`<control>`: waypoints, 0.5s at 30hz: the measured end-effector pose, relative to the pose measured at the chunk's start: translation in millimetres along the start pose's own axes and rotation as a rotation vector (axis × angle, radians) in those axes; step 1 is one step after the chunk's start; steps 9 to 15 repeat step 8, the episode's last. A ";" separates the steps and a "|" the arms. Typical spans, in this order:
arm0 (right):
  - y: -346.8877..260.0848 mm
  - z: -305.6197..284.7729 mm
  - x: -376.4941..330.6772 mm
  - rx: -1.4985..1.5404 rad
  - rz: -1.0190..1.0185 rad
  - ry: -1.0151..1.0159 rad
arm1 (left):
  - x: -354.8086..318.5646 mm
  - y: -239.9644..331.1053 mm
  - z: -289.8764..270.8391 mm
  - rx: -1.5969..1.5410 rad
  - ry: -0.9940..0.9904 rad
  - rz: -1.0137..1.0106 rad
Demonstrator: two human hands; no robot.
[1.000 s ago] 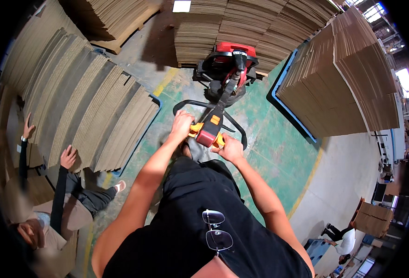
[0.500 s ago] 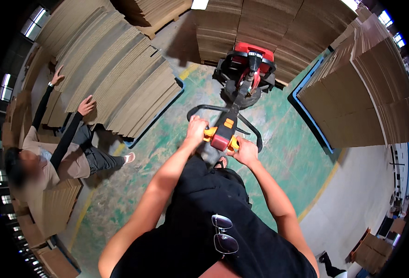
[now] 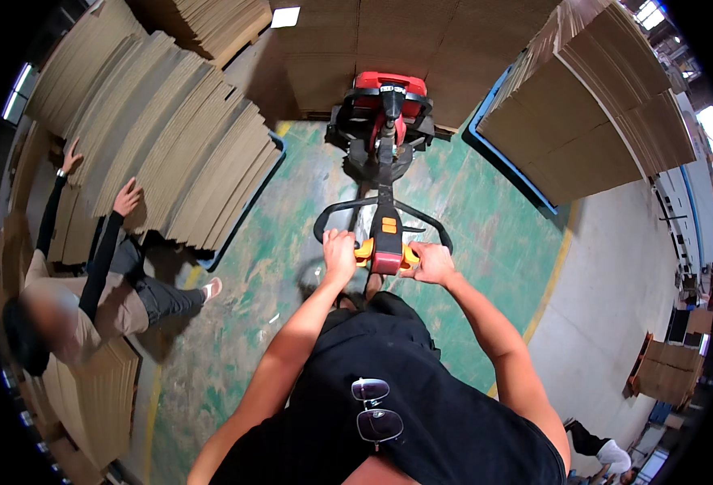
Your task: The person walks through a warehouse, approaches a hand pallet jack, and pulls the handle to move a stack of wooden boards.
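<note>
A red and black pallet truck [image 3: 390, 83] stands ahead of me, its long black tiller pointing back toward my body. The tiller head [image 3: 387, 234] has orange buttons, yellow thumb levers and a looped black guard bar. My left hand [image 3: 340, 255] is closed round the left grip beside a yellow lever. On the opposite side, my right hand [image 3: 431, 263] wraps the right grip, its fingers near the other lever. Beyond the truck rises a tall cardboard stack [image 3: 445, 44]; the truck's forks are hidden from view.
At left, a person [image 3: 118, 305] has both hands on a leaning row of cardboard sheets [image 3: 158, 141] on a blue-edged pallet. Another cardboard stack [image 3: 562, 133] rests on a blue pallet [image 3: 506, 166] at right. Yellow lines [image 3: 552, 279] border the green floor. A second person [image 3: 603, 449] is at lower right.
The truck and tiller have swung from slanting right to pointing nearly straight ahead, and the surroundings have shifted left in view. Both hands keep their hold on the tiller.
</note>
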State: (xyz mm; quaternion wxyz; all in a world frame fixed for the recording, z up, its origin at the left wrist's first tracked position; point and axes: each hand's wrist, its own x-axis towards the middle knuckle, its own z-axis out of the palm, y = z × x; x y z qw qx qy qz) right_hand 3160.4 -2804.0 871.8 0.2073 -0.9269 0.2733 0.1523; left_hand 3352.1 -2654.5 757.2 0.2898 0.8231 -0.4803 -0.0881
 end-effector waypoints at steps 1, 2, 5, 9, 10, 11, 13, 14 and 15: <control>-2.9 0.9 -10.7 -0.009 -0.001 0.004 | -12.7 5.0 1.7 -0.018 0.049 0.014; -2.9 4.6 -19.7 0.006 -0.026 0.029 | -23.7 1.8 10.9 -0.038 0.098 0.029; 9.6 18.6 -53.9 -0.027 -0.016 0.026 | -47.9 27.2 11.1 0.009 0.010 -0.009; 19.3 19.4 -80.7 -0.048 -0.042 -0.061 | -79.8 53.1 13.0 0.064 -0.063 -0.034; 19.3 19.4 -80.7 -0.048 -0.042 -0.061 | -79.8 53.1 13.0 0.064 -0.063 -0.034; 19.3 19.4 -80.7 -0.048 -0.042 -0.061 | -79.8 53.1 13.0 0.064 -0.063 -0.034; 19.3 19.4 -80.7 -0.048 -0.042 -0.061 | -79.8 53.1 13.0 0.064 -0.063 -0.034; 19.3 19.4 -80.7 -0.048 -0.042 -0.061 | -79.8 53.1 13.0 0.064 -0.063 -0.034; 19.3 19.4 -80.7 -0.048 -0.042 -0.061 | -79.8 53.1 13.0 0.064 -0.063 -0.034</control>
